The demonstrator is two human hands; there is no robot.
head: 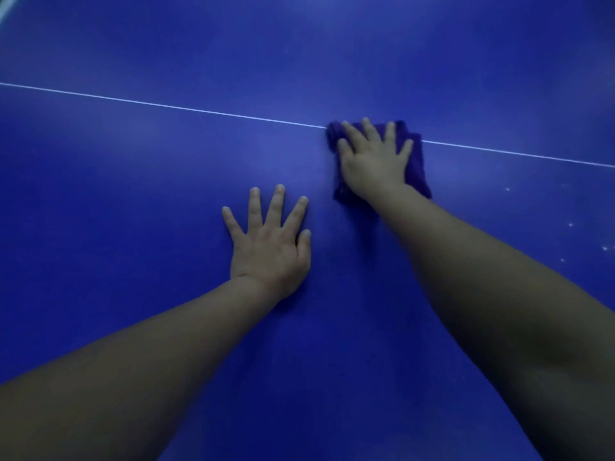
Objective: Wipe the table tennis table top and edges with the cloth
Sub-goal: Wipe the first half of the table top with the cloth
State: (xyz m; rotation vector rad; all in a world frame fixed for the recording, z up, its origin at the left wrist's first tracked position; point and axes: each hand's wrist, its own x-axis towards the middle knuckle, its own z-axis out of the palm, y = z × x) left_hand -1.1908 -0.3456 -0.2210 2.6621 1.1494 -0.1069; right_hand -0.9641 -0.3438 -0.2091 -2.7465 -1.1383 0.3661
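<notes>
**Cloth pressed flat on the white line**

Cloth [416,161] lies on the blue bench [133,194], over its white line [166,106]. Right hand [372,161] presses it, fingers straight and spread. Left hand [269,247] rests flat on the bench nearby, fingers spread, holding nothing.

Both arms are stretched way out in front, bare forearms, no sleeves showing. Left hand [270,247] is planted flat, palm down, fingers fanned wide and straight, thumb tucked along the inner side. Right hand [374,158] reaches further forward than the left, also palm down with fingers spread and pretty much straight, pressing flat rather than gripping. Right arm comes in at a steeper angle from the lower right.
</notes>
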